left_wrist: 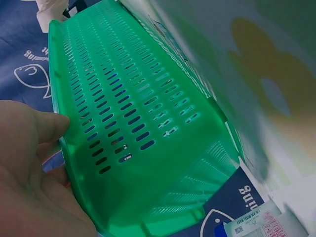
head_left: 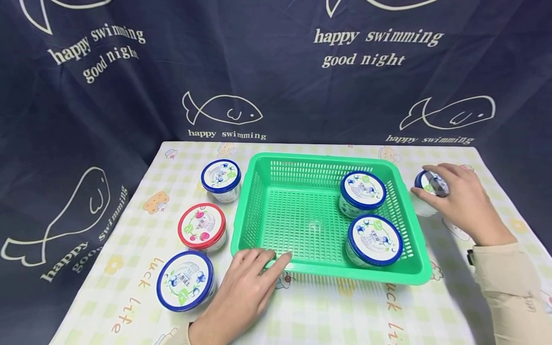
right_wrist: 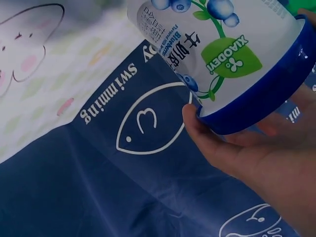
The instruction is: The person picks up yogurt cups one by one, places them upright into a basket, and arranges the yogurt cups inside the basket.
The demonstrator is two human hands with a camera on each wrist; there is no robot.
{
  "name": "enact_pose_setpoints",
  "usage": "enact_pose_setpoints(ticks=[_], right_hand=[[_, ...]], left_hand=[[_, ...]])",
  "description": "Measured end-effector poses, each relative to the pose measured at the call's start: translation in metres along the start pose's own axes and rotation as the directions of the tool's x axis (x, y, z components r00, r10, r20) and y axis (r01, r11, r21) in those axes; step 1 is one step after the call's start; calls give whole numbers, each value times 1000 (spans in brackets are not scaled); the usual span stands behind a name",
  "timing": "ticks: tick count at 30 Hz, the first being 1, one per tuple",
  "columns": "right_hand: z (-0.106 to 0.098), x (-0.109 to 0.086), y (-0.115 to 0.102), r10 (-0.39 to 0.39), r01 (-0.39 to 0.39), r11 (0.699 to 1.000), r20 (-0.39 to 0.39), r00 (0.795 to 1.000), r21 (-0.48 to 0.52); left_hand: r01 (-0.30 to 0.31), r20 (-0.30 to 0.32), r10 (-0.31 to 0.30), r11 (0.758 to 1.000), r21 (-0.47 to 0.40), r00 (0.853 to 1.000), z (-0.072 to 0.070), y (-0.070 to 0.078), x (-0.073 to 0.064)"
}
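Note:
My right hand [head_left: 467, 201] grips a blue-lidded tub [head_left: 424, 179] by its lid, just right of the green basket [head_left: 329, 273]. In the right wrist view, this tub [right_wrist: 212, 54] has blueberries printed on its white side, and the thumb presses the lid's edge. My left hand [head_left: 246, 292] holds the basket's near rim at its left end. Seen from the left wrist, that hand [left_wrist: 29, 163] has its fingers around the basket rim [left_wrist: 57, 98]. Inside the basket, two blue-lidded tubs [head_left: 363, 190] [head_left: 375, 240] stand upright along the right side.
Left of the basket stand a blue-lidded tub [head_left: 221, 176] at the back, a red-lidded tub [head_left: 201, 226] in the middle and another blue-lidded tub [head_left: 185, 281] in front. A checked cloth [head_left: 133, 268] covers the table. A dark blue curtain [head_left: 293, 105] hangs behind it.

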State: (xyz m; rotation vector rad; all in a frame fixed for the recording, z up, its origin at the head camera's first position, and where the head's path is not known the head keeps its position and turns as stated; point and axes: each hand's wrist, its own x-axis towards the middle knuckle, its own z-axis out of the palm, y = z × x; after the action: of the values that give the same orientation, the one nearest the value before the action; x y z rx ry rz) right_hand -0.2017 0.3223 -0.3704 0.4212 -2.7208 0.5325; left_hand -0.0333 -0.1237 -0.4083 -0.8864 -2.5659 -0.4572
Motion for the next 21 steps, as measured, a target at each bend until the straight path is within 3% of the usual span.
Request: enact_pose_setpoints(ticks=[4,12,21], right_hand=[[-6,0,-2,31,-31,1000,1,1000,3],[-15,1,-7,-2,2,1000,-63,998,-5],[-24,1,-12,36,-38,999,-81,996,-18]], left_hand=[[-2,-9,2,1000,-6,1000,0,0,0],[-1,-14,1,1000,-4,1000,0,0,1],[-1,-12,1,1000,-7,1000,0,0,1]])
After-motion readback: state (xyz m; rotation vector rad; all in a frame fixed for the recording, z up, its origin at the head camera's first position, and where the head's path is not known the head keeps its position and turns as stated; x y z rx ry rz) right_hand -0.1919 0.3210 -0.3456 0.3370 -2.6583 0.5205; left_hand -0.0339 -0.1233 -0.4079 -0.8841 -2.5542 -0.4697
